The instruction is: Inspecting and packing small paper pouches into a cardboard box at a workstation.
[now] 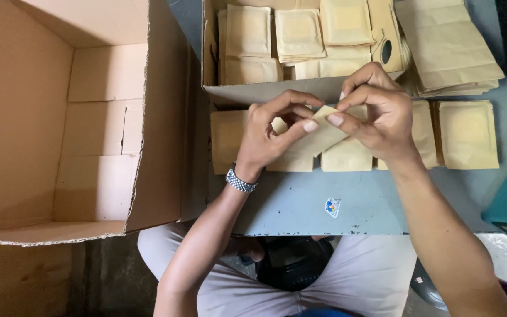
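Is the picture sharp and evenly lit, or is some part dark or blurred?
Head view: soft even light, no glare; both hands, left hand and right hand, and the folded tan paper packet are sharp; the floor under the blue-grey metal table is dark.

Both forearms extended forward and converged. The left hand (271, 135) was raised with wrist bent, thumb and index finger pinched together. The right hand (379, 114), just beside it, mirrored this pinch, its remaining fingers curled, fingertips of both hands nearly touching.
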